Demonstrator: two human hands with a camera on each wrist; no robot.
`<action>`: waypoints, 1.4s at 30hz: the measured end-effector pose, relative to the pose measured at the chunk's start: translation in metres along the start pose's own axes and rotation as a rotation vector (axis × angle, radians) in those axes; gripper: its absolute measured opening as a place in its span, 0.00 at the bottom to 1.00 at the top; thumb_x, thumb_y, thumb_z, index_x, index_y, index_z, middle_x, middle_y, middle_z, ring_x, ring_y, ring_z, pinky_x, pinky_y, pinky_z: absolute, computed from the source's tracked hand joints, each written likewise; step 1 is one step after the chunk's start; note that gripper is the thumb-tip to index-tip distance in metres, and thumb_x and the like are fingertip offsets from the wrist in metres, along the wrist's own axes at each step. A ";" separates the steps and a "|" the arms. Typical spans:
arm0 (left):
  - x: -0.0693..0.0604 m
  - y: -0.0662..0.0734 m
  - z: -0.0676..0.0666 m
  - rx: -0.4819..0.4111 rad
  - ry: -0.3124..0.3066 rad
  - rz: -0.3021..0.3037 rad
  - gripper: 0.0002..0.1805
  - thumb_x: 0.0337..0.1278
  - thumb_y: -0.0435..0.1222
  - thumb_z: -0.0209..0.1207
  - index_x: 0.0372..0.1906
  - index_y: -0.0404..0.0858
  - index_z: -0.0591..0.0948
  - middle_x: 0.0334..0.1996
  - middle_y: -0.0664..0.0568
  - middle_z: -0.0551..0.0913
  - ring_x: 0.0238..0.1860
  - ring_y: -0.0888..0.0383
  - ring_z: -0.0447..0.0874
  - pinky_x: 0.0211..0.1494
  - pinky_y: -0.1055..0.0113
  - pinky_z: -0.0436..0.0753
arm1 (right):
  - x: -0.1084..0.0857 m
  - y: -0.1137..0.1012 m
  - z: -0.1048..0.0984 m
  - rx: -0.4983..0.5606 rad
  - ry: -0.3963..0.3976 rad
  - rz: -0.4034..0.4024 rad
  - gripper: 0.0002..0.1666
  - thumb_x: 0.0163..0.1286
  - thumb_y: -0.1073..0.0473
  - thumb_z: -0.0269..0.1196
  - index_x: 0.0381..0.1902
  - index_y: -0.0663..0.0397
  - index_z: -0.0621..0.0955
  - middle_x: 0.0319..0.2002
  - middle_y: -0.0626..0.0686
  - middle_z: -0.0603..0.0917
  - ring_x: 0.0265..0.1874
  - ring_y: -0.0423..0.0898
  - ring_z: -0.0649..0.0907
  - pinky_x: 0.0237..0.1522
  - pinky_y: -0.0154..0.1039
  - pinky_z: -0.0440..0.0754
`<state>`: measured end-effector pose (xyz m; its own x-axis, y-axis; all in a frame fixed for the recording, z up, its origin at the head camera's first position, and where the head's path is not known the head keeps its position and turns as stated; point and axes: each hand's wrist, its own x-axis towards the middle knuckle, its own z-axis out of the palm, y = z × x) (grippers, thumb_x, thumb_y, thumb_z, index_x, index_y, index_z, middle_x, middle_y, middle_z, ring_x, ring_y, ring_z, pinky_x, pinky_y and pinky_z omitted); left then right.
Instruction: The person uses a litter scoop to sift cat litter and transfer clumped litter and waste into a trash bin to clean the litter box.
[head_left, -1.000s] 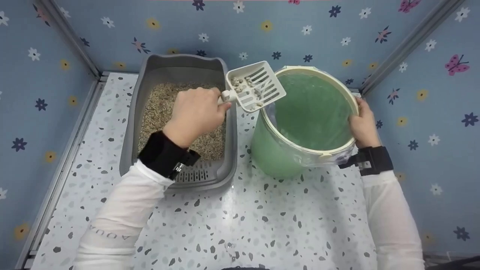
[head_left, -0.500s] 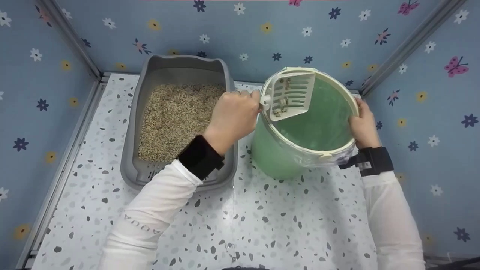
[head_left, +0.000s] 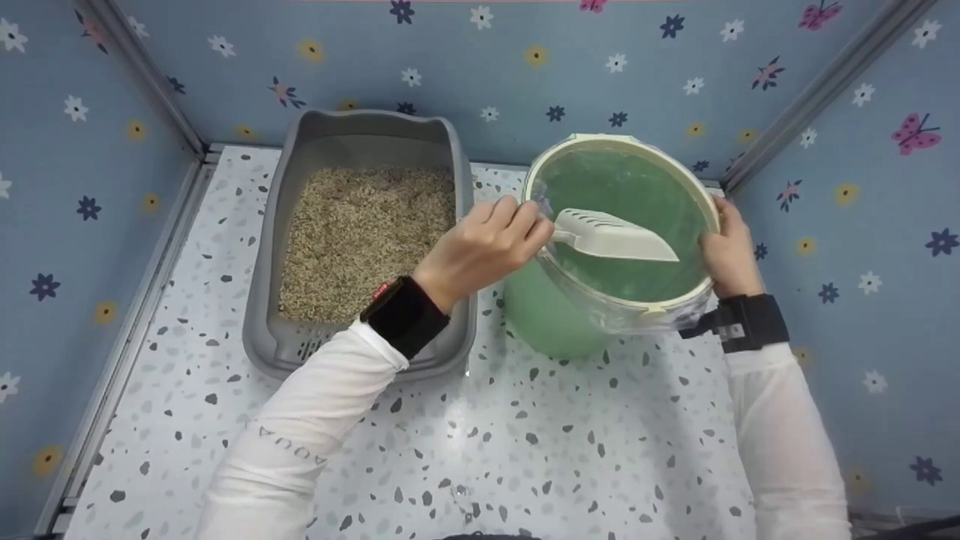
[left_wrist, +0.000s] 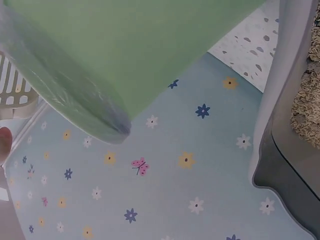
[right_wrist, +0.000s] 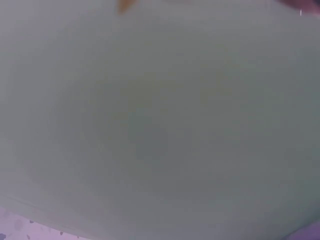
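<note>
My left hand [head_left: 487,247] grips the handle of a white slotted litter scoop [head_left: 619,238], which is turned on its side over the mouth of a green trash can [head_left: 559,322]. In the left wrist view, part of the scoop [left_wrist: 17,87] shows at the left edge. The can has a cream rim [head_left: 652,306] and a clear plastic bag [head_left: 622,321] folded over it. On the can's right side, my right hand [head_left: 731,251] holds the rim, thumb inside. The scoop's inner face is hidden in the head view. The can's wall [right_wrist: 160,125] fills the right wrist view.
Left of the can stands a grey litter box [head_left: 259,315] holding tan pellet litter [head_left: 360,240]. Both stand on a speckled white floor [head_left: 480,442]. Blue flowered walls [head_left: 450,45] enclose the back and both sides.
My left hand moved right from over the litter box to the can. The scoop, flat with clumps on it before, has turned over onto its side; no clumps show now. My right hand stayed put.
</note>
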<state>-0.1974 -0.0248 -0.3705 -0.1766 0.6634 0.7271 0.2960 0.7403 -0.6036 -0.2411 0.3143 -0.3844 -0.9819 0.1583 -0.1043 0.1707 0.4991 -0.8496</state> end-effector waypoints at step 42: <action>-0.166 -0.066 -0.032 -0.624 -1.030 -0.898 0.24 0.68 0.49 0.48 0.39 0.28 0.73 0.15 0.47 0.72 0.12 0.53 0.69 0.13 0.65 0.67 | -0.002 0.000 -0.001 -0.004 -0.015 -0.002 0.42 0.62 0.77 0.39 0.74 0.55 0.48 0.70 0.65 0.58 0.62 0.59 0.68 0.61 0.50 0.72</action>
<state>-0.1580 -0.1877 -0.4413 -0.9977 0.0060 0.0676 0.0281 0.9431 0.3314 -0.2391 0.3147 -0.3838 -0.9834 0.1445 -0.1101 0.1688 0.5029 -0.8477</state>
